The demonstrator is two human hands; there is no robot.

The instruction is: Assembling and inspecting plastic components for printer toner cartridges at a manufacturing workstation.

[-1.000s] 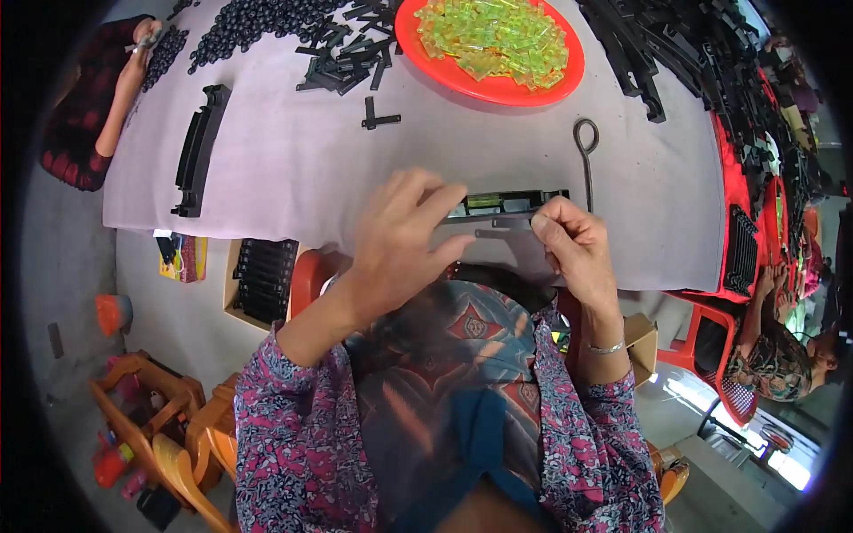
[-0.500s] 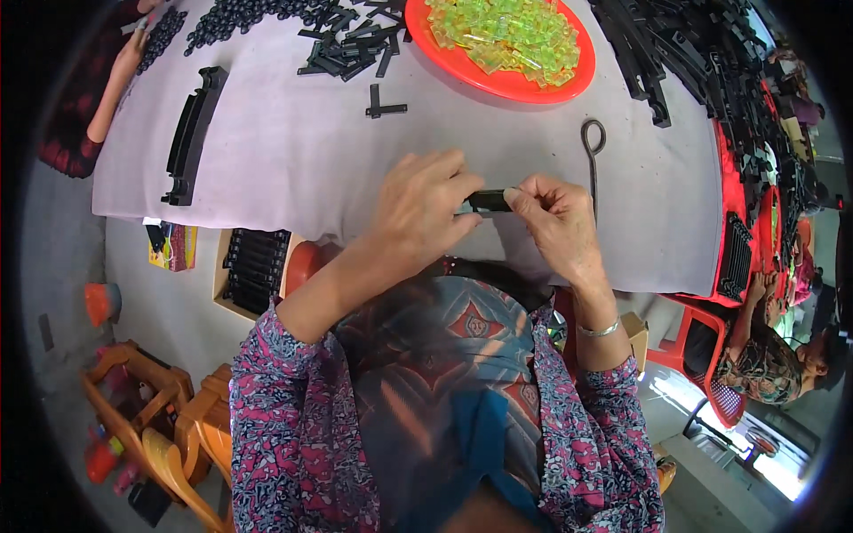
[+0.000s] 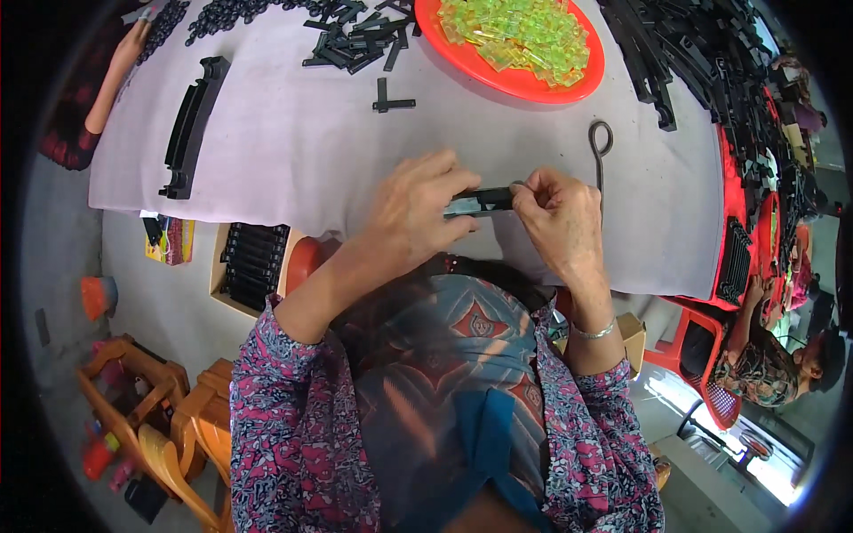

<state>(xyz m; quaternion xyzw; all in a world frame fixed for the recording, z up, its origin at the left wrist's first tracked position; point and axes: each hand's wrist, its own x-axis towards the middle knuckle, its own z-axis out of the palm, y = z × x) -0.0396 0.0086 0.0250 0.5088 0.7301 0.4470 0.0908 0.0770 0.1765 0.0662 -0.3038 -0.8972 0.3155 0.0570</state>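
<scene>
Between my two hands, above the table's near edge, is a short black bar-shaped plastic piece (image 3: 487, 202) with a paler, shiny strip at its left part. My left hand (image 3: 418, 202) has its thumb and fingers closed on the left end. At the right end, my right hand (image 3: 558, 213) pinches the piece with thumb and forefinger; the fingertips hide that end. To the right lies a thin dark metal rod with a looped end (image 3: 601, 147). Two small black strips (image 3: 391, 104) lie crossed beyond my hands.
A red plate (image 3: 480, 78) holds clear yellow-green pieces. Black strips (image 3: 355, 44) and round black parts (image 3: 235, 16) are heaped at the back; long black parts (image 3: 675, 62) pile up at right. A black slotted part (image 3: 191, 129) lies left. Another person's arm (image 3: 111, 80) rests there.
The held piece shows more of its length and its pale strip. My left hand's grip has opened slightly around it. The view has shifted a little.
</scene>
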